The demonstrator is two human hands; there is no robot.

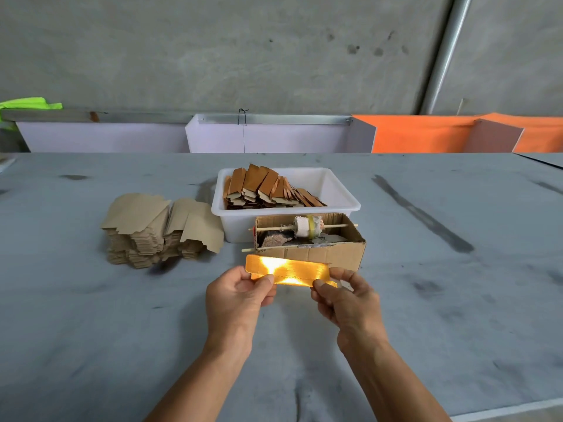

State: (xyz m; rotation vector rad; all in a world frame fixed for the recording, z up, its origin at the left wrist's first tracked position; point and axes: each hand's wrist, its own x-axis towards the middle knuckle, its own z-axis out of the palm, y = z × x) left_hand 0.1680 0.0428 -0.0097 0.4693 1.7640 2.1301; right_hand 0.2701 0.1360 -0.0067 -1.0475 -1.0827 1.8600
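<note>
A shiny gold folded card strip (289,271) is held flat above the grey table, just in front of a cardboard box. My left hand (236,295) pinches its left end between thumb and fingers. My right hand (344,295) pinches its right end the same way. Bright light glares off the strip's middle. A white plastic tub (332,190) behind the box holds several folded gold-brown pieces (268,187). A stack of flat brown card blanks (158,229) lies to the left of the tub.
The small cardboard box (332,251) holds a cloth-wrapped roller on a thin stick (307,227) and some scraps. White and orange panels (420,134) line the table's far edge below a concrete wall. The grey table (457,300) bears dark smudges.
</note>
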